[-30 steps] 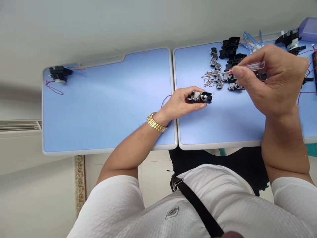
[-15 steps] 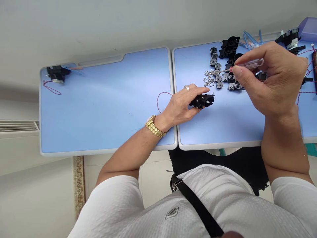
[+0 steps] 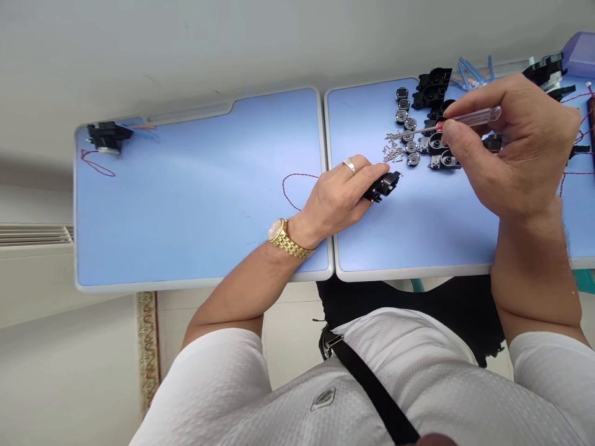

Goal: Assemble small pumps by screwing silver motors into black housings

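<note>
My left hand [image 3: 337, 195] is closed around a small black plastic housing [image 3: 385, 186], partly hidden by the fingers. A twisted red wire [image 3: 287, 183] loops out on the wrist side of that hand. Between thumb and fingers of my right hand [image 3: 515, 145] is a screwdriver [image 3: 474, 118] with a clear handle and a red collar. Its thin shaft points left, and the tip is over or among a small heap of screws [image 3: 393, 152]; contact cannot be made out. A column of round black-and-silver parts [image 3: 413, 159] stands just right of the screws.
Black housing shells [image 3: 432, 87] lie in rows behind my right hand, with blue strips [image 3: 469, 69] beyond them. A purple bin [image 3: 579, 54] sits at the far right. At the far left is a black assembly [image 3: 109, 136] with a red wire. A seam divides the two blue tabletops [image 3: 209, 204].
My left hand has rolled over, turning the black housing so a different side shows, and the red wire loop has swung out left. The screwdriver tip has shifted slightly right and up.
</note>
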Tool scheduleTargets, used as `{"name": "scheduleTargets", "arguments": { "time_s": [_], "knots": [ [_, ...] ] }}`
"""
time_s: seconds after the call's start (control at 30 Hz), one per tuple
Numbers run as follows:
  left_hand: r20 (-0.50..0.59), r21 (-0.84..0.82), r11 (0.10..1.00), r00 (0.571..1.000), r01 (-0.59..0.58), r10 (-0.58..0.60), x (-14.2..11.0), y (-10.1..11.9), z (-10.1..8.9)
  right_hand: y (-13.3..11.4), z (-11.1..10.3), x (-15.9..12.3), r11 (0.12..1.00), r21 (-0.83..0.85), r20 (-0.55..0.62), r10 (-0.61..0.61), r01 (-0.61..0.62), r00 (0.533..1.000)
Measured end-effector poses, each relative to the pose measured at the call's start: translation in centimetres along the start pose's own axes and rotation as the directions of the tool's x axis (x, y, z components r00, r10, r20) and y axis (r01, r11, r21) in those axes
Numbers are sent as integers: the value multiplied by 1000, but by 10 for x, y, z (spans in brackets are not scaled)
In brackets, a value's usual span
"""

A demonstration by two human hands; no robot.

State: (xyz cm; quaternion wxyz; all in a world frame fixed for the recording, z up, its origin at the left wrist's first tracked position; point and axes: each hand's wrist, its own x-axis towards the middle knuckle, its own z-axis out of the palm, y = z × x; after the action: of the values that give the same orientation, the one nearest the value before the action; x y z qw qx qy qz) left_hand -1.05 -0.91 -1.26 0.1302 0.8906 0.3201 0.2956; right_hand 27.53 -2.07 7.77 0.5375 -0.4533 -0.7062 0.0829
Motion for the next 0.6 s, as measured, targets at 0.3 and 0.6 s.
{"name": "scheduleTargets", "arguments": {
  "time_s": [0.3, 0.6],
  "knots": [
    [7, -167, 975, 989, 146, -146, 9, 13, -2, -1, -2, -1, 997, -74, 47, 38, -35, 998],
    [255, -474, 791, 920, 386, -297, 19, 12, -4, 14, -5, -4, 974, -226, 189, 43, 1, 981]
  ]
}}
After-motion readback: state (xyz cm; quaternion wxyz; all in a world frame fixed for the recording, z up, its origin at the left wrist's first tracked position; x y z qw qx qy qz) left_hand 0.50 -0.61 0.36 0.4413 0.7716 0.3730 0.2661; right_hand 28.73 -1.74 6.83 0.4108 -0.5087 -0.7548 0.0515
